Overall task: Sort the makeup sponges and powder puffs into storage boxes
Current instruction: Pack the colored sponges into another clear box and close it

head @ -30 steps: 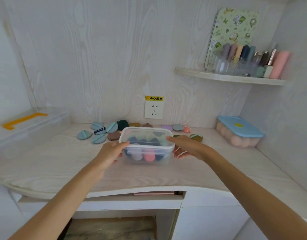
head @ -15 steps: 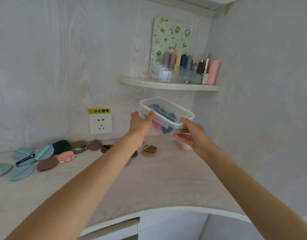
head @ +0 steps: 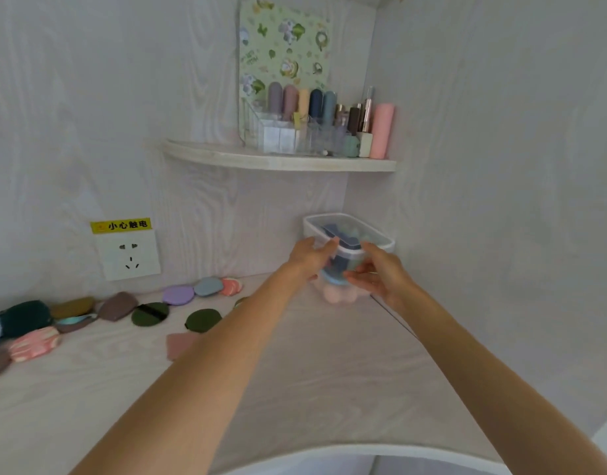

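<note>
While both hands carry it, the clear lidded box (head: 346, 234) sits between them in the far corner, apparently coming down onto the blue-lidded box (head: 336, 286) of pink sponges beneath the hands; blur hides whether the two boxes already touch. Left hand (head: 310, 257) is wrapped on the box's near-left wall, fingers curled over the rim. Right hand (head: 377, 274) is cupped against the near-right wall, fingers half closed, thumb toward the lid. Two-sided hold reads as a way to keep the box level so the dark sponges inside stay put, and stacking in the corner would free the surface (head: 329, 371). Loose powder puffs (head: 151, 311) lie well to the left of the left hand, along the wall below the socket (head: 129, 257), still unsorted. The shelf (head: 278, 161) with bottles hangs above both hands. Compared with half a second ago: the box was then raised in the air and tilted, clear of anything below; now it is lower, nearly level and deeper into the corner, with the arms stretched further out.
</note>
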Tool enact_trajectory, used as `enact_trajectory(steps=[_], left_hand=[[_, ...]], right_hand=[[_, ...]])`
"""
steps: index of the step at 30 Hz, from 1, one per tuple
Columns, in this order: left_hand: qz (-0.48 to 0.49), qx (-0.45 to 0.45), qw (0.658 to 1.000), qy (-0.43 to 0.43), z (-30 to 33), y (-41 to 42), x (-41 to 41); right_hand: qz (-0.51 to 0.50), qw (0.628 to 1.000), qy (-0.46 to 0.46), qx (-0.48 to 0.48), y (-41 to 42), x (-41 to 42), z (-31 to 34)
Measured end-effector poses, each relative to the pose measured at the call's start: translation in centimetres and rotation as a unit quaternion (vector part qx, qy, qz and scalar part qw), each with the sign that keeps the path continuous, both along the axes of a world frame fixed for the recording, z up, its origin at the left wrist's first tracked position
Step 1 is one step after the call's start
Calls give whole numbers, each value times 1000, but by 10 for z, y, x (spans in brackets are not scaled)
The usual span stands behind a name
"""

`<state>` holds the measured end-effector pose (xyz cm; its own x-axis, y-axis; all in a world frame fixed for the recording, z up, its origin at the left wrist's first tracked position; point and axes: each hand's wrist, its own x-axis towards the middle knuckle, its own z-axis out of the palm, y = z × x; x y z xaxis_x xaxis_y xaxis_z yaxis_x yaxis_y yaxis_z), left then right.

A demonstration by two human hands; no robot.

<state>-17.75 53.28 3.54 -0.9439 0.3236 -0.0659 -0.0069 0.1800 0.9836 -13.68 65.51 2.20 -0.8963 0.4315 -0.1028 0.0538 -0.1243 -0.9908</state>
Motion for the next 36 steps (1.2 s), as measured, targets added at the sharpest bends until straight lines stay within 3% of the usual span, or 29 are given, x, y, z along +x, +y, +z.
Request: enact_trajectory(steps=[7,15,21,28,36], left_hand=[[27,20,999,-27,-8,9,-32],[28,70,995,-67,-13,11,-40],[2,96,989,-112,-1,1,-29],[24,30,996,-79,3,-66,-9],[156,-56,986,26,-6,-234,32]], right_hand=[[29,999,-19,28,8,-17,-7],[-30,998,-26,46,-1,-25,-14],[16,998,-55,27,0,-8,3],[157,954,-163,197,-20,23,21],[333,912,-99,217,-166,7,30]])
